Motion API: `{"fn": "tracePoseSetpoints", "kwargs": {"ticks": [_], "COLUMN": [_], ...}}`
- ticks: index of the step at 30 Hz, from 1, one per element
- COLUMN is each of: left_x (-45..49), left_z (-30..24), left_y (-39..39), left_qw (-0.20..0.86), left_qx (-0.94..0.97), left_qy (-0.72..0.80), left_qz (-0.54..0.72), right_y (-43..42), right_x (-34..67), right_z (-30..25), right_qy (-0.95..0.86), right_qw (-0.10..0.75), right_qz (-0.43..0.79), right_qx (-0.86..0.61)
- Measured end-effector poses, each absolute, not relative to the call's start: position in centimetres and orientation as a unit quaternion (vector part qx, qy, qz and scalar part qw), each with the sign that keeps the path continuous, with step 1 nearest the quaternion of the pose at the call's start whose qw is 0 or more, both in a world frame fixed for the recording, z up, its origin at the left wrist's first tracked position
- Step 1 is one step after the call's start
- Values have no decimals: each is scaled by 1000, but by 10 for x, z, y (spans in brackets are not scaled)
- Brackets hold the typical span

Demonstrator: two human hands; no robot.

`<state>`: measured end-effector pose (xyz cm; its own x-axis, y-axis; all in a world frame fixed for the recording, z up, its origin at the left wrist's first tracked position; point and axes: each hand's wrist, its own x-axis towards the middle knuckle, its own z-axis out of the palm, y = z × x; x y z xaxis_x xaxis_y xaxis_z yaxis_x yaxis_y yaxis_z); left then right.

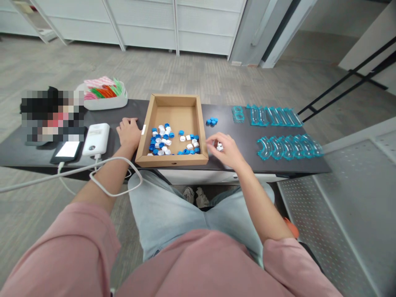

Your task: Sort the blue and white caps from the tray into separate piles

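A shallow cardboard box (pixel 175 111) holds several small blue and white plastic pieces, heaped in two groups toward its near side. My left hand (pixel 128 133) lies on the dark table beside the box's left wall, fingers apart and holding nothing. By the box's right wall, my right hand (pixel 226 149) hovers low with thumb and fingers curved and a gap between them. Several white pieces (pixel 219 146) show on the table between its thumb and fingers, partly hidden by the hand. Farther back sits a small cluster of blue pieces (pixel 212 121).
Teal clear plastic parts stand in a back row (pixel 275 116) and a curved front row (pixel 289 147) on the right. Leftward are a white power bank (pixel 96 139), a phone (pixel 68 147) and a white basket (pixel 107 102) of colourful strips. A white cable (pixel 114 194) loops over my left forearm.
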<state>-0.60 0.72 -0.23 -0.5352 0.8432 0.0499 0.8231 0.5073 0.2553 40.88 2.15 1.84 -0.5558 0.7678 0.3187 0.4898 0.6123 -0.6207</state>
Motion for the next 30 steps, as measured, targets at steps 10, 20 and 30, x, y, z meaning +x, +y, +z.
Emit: {"fn": "tracePoseSetpoints", "kwargs": {"ticks": [10,20,30], "left_x": [-9,-7,-6], "left_z": [-6,-4,-4], "left_y": [8,8,7], "left_qw": [23,28,16], "left_qx": [486,482,484], "left_qy": [863,866,865], "left_qz": [137,128,132], "right_y": [54,55,60], "right_x": [279,278,366], "right_z": [50,50,43], "right_qy": [-942,-951,-848], "right_qw": [-21,-41,284], "right_qz": [71,101,311], "right_qx": [-327,-288,-322]}}
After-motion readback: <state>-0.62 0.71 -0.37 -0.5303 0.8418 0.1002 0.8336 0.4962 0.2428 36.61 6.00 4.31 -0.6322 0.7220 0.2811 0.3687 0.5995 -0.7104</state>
